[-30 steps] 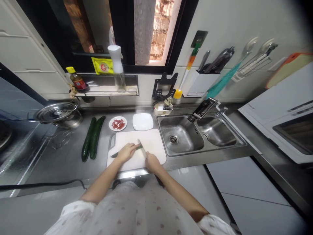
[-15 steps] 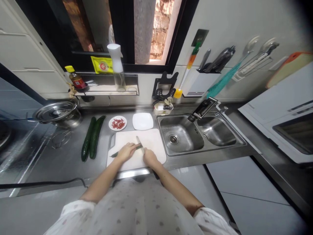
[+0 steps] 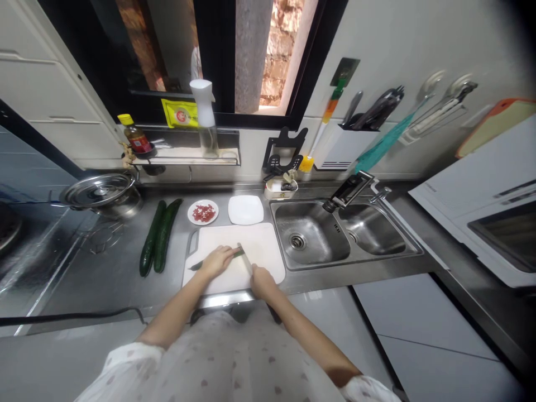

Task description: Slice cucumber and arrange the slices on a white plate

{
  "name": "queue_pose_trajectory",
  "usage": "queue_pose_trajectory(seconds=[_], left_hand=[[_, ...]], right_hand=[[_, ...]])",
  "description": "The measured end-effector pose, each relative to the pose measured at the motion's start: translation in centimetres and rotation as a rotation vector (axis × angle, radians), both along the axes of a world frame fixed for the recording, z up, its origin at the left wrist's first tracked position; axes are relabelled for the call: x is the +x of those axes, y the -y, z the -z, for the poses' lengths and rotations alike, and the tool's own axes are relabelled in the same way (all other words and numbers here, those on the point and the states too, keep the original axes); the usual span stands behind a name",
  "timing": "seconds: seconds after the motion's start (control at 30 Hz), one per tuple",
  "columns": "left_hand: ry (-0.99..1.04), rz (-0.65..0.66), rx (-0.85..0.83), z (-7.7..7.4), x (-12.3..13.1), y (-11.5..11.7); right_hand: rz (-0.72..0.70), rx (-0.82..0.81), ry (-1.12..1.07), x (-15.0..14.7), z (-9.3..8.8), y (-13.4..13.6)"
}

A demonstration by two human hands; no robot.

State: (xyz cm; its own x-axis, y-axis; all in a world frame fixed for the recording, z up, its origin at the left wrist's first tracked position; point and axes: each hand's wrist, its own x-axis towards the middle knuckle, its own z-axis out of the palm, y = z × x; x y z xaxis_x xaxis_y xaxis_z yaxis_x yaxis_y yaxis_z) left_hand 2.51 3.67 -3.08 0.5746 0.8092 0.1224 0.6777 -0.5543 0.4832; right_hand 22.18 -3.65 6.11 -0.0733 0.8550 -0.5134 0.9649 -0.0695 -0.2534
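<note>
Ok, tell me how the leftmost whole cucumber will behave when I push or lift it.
The leftmost cucumber may roll if pushed sideways, being long and rounded, though the neighbouring cucumber close on its right could check it that way. It will probably lift stiffly, as it looks thick and straight. Its shiny skin could make it slippery.

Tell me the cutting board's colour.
The cutting board is mostly white, with some grey at its left end; it shows best in the head view.

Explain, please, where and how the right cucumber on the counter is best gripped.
Probably grip the right cucumber around its middle, from above and the right: its long body lies flat, right side free, with the left cucumber close along the other side.
</note>
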Motion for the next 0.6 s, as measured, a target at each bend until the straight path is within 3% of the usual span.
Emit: queue_pose_trajectory(seconds=[0.4,0.6], left_hand=[[0.023,0.013,0.009,0.0,0.0,-0.1],[0.016,0.013,0.004,0.0,0.0,-0.1]], right_hand=[[-0.043,0.044,-0.049,-1.2,0.7,-3.0],[-0.018,0.009,-0.037,-0.8,0.8,-2.1]])
